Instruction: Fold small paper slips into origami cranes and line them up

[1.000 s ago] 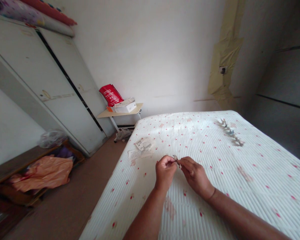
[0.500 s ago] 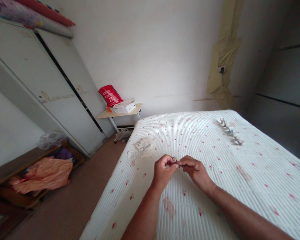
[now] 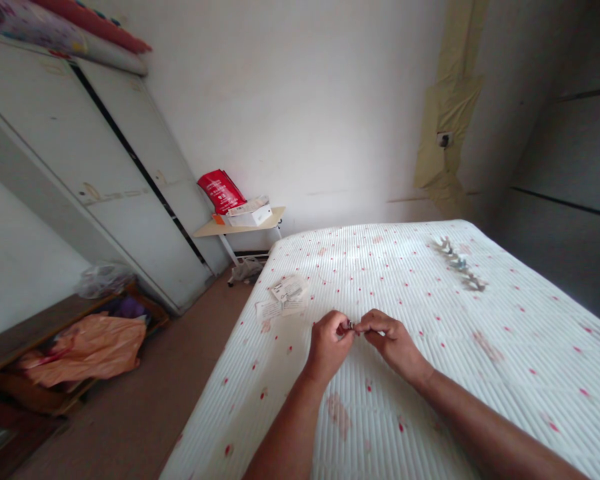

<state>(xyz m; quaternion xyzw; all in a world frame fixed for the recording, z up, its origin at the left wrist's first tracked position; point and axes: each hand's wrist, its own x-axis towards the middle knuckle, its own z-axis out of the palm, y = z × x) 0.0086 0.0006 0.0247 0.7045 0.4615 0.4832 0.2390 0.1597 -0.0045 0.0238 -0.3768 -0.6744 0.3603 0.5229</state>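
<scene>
Above the bed, my left hand (image 3: 330, 341) is closed, its thumb and forefinger pinching a tiny light-and-dark object (image 3: 351, 325) whose kind I cannot make out. From the other side my right hand (image 3: 394, 341) meets it, thumb and fingers pinched together at the object's right end. Most of the object is covered by the fingertips. Farther off to the right, several small grey, brown and bluish pieces (image 3: 459, 263) lie in a slanting row on the bed. A see-through packet with printed paper (image 3: 285, 293) rests to the left of my hands.
The white ribbed bedspread (image 3: 380, 420) has red dots. Past its far left corner stands a small table (image 3: 213, 229) with a red bag (image 3: 221, 191) and a white box (image 3: 250, 215). On the left are a wardrobe (image 3: 125, 193) and an orange plastic bag (image 3: 97, 350).
The small object has turned slightly between my fingertips and less of it shows above them. Both hands stay in nearly the same place.
</scene>
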